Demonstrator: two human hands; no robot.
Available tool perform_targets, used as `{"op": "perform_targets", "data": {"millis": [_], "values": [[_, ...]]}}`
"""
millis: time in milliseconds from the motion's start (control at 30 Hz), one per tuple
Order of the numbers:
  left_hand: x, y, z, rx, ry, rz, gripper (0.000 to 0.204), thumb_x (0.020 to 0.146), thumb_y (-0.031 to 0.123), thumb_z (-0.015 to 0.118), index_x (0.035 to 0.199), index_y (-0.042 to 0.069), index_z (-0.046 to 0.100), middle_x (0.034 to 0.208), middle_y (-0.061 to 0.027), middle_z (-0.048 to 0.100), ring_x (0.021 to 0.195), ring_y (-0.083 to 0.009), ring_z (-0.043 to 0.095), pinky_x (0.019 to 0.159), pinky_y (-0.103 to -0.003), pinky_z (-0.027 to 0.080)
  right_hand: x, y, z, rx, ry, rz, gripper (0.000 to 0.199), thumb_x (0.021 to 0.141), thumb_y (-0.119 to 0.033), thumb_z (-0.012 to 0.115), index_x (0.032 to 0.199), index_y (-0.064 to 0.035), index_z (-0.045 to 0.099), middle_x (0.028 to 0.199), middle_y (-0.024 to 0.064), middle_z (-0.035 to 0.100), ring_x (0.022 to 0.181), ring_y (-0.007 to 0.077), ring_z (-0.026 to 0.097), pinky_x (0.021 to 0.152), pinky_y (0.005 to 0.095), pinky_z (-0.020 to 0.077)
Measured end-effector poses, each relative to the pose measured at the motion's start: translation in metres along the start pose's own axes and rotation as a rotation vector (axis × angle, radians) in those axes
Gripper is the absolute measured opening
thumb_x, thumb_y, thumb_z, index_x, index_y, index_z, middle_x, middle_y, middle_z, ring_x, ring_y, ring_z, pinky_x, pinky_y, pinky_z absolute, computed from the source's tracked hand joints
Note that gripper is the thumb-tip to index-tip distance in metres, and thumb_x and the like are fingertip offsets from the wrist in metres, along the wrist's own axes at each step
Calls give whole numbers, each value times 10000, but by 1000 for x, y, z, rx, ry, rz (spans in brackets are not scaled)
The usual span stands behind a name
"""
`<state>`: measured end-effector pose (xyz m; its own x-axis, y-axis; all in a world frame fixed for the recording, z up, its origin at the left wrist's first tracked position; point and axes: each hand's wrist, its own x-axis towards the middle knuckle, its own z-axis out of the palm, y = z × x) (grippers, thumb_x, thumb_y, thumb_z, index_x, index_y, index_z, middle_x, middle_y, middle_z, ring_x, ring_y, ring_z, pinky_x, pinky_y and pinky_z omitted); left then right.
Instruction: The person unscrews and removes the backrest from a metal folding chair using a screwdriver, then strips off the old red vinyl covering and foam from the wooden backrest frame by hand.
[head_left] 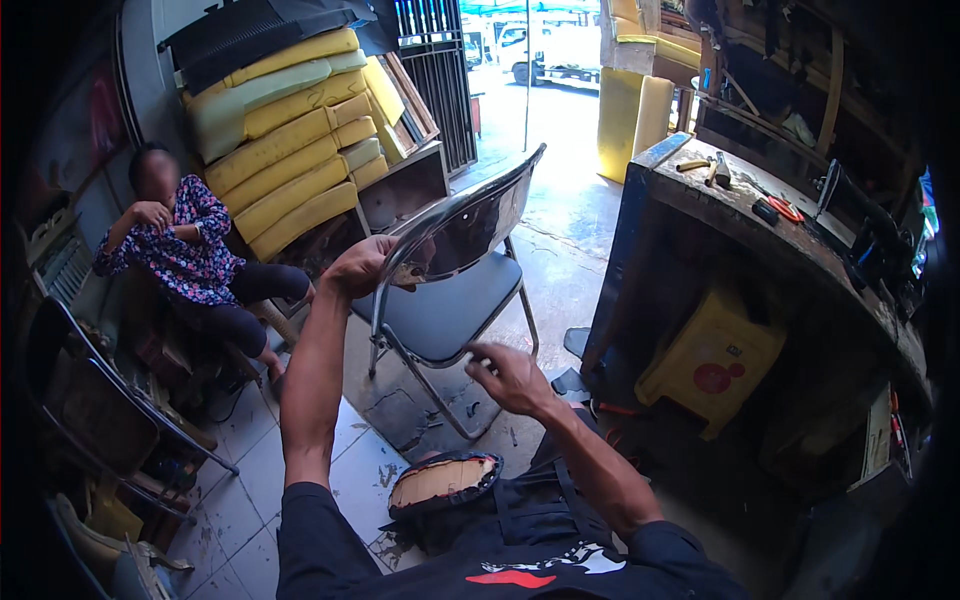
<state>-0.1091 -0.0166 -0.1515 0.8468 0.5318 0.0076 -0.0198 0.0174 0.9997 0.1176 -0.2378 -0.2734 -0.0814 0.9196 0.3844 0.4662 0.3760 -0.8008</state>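
Observation:
A folding chair with a metal tube frame and a dark grey padded seat (440, 305) stands in front of me. My left hand (362, 266) is closed around the left side of its backrest (475, 225), which has a shiny, worn metal face. Lower down, my right hand (512, 380) is beside the seat's near edge with its fingers curled together; a small pale bit shows at the fingertips, too small to name. On my lap lies a rounded pad (445, 484) with bare board facing up and dark covering around its rim.
A workbench (690, 180) at right carries a hammer (722, 170), orange-handled scissors (785, 208) and a sewing machine (870, 225). Beneath is a yellow plastic stool (715, 365). At left, a person (185, 235) sits by stacked yellow foam pads (290, 150); another folding chair (100, 400) stands nearer.

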Motion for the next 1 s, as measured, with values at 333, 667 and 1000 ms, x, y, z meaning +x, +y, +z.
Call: {"op": "perform_targets", "data": {"millis": [333,667,1000], "values": [[19,-30,-17,-154,-56,119,418,862,78,810,1233,-64,680,1104,-107,750,923,-135,721,829,-278,600,107,-59,35,-169,421,152,399,1010,-384,568,1129,-22,687,895,280,716,846,474,707,784,533,547],[21,-37,-28,-97,-134,206,454,847,66,799,1269,-51,675,1170,-78,738,1030,-120,683,952,-270,518,112,-71,49,-181,476,118,325,1039,-339,535,1164,-56,635,844,284,691,809,496,686,697,574,520],[26,-14,-28,119,-307,136,475,876,171,747,1275,-62,635,1190,-74,691,1074,-126,627,985,-279,484,116,-72,43,-470,387,10,235,990,-168,521,1203,-72,543,864,254,702,782,504,680,669,597,526]]}}
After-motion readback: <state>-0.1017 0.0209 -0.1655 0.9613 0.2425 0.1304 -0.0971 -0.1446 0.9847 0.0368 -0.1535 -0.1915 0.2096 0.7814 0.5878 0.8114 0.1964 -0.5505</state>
